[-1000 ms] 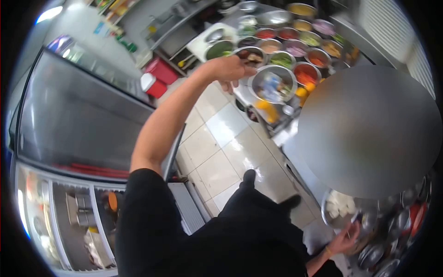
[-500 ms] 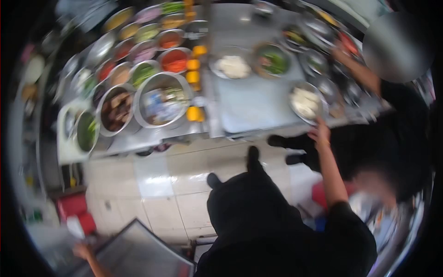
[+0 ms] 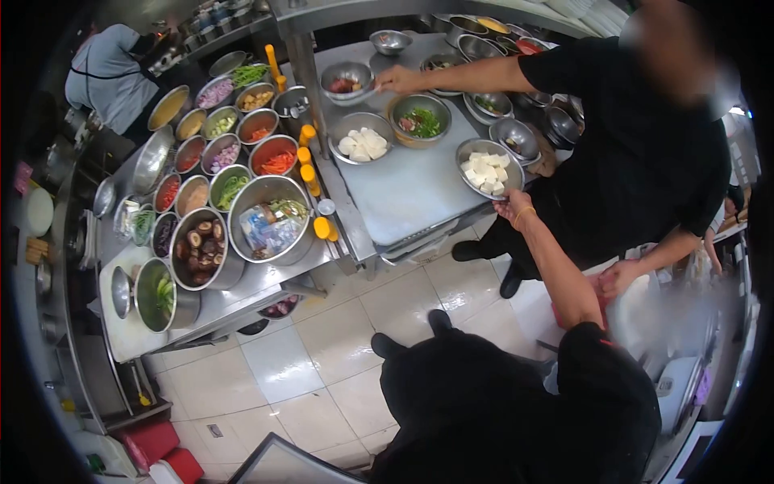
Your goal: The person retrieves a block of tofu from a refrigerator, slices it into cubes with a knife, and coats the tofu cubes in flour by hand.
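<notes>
I see my right hand [image 3: 511, 207] gripping the near rim of a metal bowl [image 3: 474, 148] at the white board's [image 3: 411, 202] right edge. White cubes [image 3: 486, 173] already fill it; whether it's set down, I can't tell. My left hand is out of sight.

No words, labels or numbers could be read; any print on the blue-and-white wrapping [image 3: 264, 231] in the large pot [image 3: 264, 190] was too small to tell.

Rnd. silver metal bowl [image 3: 482, 144], open side up, w/ heap of wht. smooth-cut cubes [image 3: 486, 172]; held at rim by counter [image 3: 343, 52] edge, contact unclear.
</notes>
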The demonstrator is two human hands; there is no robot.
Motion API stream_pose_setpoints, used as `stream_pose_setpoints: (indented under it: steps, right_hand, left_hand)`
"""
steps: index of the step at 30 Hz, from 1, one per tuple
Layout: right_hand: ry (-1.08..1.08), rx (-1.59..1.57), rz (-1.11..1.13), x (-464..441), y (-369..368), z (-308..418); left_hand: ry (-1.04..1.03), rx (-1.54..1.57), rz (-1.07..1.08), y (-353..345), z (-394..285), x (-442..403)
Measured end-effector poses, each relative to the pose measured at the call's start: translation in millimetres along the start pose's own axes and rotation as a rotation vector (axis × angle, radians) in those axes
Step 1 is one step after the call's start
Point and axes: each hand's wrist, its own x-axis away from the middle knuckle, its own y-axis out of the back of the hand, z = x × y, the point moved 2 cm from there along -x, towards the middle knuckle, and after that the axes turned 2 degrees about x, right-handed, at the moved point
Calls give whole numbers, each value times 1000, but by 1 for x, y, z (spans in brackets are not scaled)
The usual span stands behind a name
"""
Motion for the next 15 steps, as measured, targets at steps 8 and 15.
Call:
stream_pose_setpoints:
  steps: [8, 15]
  right_hand:
    - [35, 57, 35, 72, 18, -38]
    - [28, 10, 196, 136, 41, -66]
  left_hand:
    - [-149, -153, 346, -3, -98, 28]
    - [-353, -500, 298, -33, -228, 32]
